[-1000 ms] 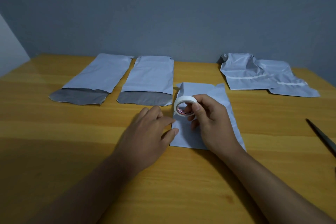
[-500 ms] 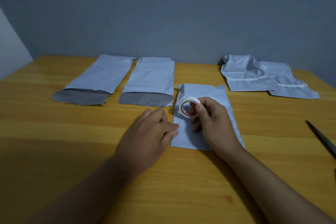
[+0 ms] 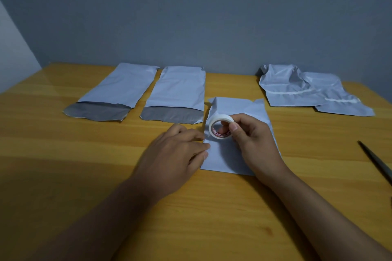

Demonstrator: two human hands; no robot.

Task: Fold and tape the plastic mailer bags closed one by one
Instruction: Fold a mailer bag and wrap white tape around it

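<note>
Wooden table (image 3: 63,176) under dim light, grey wall behind. Nearest, the left hand (image 3: 171,154) lies with relaxed, nearly straight fingers on the left edge of the folded bag (image 3: 235,108), probably to keep the fold from springing open. Just right of it, the right hand (image 3: 254,142) pinches the white tape roll (image 3: 220,126) between thumb and fingers, holding it upright over the bag, likely ready for the free end to be picked loose. Scissors (image 3: 375,161) lie at the right edge, within reach for cutting. Farther left, two open bags (image 3: 180,89) wait with grey flaps toward the person; far right, two taped bags (image 3: 284,91) are set aside, overlapping
</note>
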